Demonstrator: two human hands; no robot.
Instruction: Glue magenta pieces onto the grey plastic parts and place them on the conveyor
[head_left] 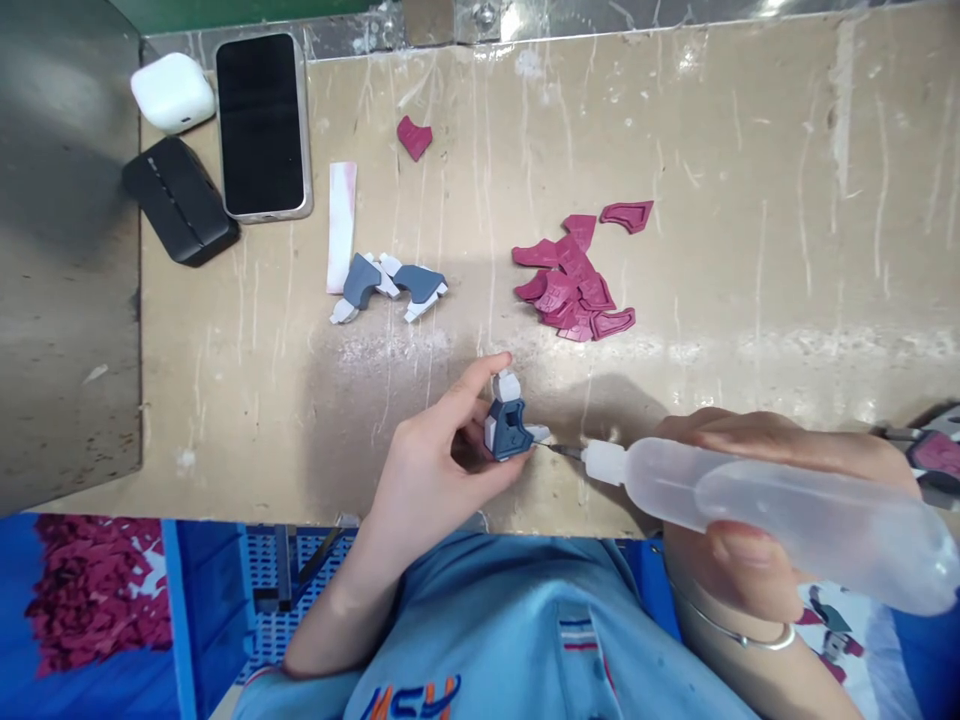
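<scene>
My left hand (442, 455) pinches a small blue-grey and white plastic part (510, 425) above the table's near edge, its hollow side showing. A translucent squeeze bottle (780, 510) with a thin metal tip lies in the grip of my right hand (780, 450). The bottle's tip points left and reaches the lower right edge of the part; whether they touch I cannot tell. Beyond my hands lies a loose pile of dark pink plastic pieces (574, 285). Two blue-grey and white parts (420, 283) rest to the left of that pile.
At the back left are a phone (262, 125), a white case (172, 92) and a black device (182, 202), beside a metal wall (67, 260). A white strip (341, 228) lies nearby. Below the table (750, 130), blue bins (214, 610) hold pink pieces (97, 595).
</scene>
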